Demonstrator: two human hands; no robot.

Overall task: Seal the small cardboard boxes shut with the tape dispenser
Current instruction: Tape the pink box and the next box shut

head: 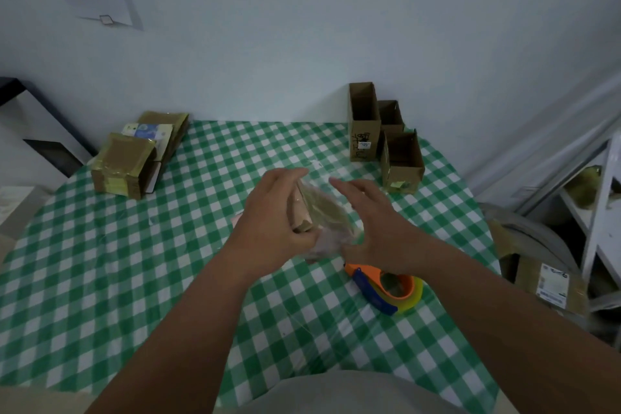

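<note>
My left hand [275, 212] grips a small cardboard box [319, 212] above the middle of the table; the box is blurred by motion and tilted. My right hand [373, 228] is beside the box on its right, fingers spread, thumb near the box's lower end; whether it touches the box I cannot tell. The orange and blue tape dispenser [386, 289] with a yellowish tape roll lies on the green checked tablecloth [134, 279], just under my right wrist. Three open cardboard boxes [400, 158] stand upright at the back right.
A stack of taped flat boxes [134, 158] sits at the back left corner. The wall runs behind the table. A white shelf [598, 212] and a labelled carton [551, 282] stand to the right of the table.
</note>
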